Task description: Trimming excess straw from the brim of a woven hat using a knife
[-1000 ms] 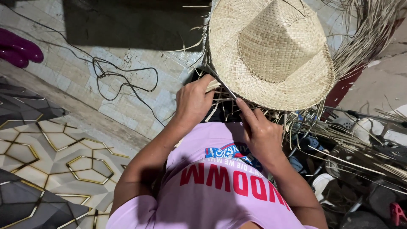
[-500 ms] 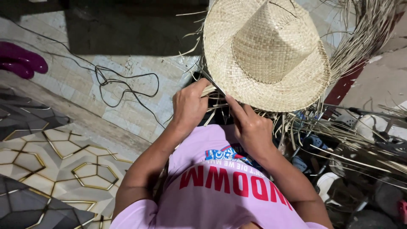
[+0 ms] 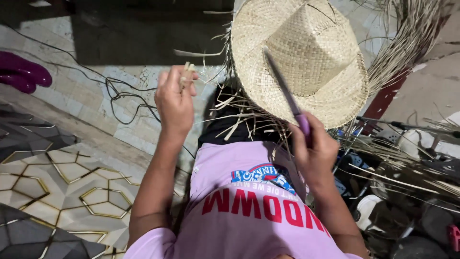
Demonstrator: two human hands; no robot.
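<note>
A woven straw hat (image 3: 306, 52) lies crown up in front of me, loose straw ends (image 3: 239, 115) sticking out under its near brim. My left hand (image 3: 176, 100) is raised to the left of the hat and pinches a few cut straw strips (image 3: 187, 72) between its fingertips. My right hand (image 3: 314, 146) is below the near brim and grips the purple handle of a thin knife (image 3: 287, 96). The blade points up across the brim toward the crown.
A black cable (image 3: 120, 91) loops over the tiled floor at the left. Purple boots (image 3: 21, 72) lie at the far left. A patterned mat (image 3: 52, 177) covers the lower left. Bundles of straw (image 3: 407, 43) and dark clutter (image 3: 397, 192) fill the right.
Both hands left the near brim. My left hand rose up and left with cut straw strips. My right hand drew back and now shows the knife lying over the hat.
</note>
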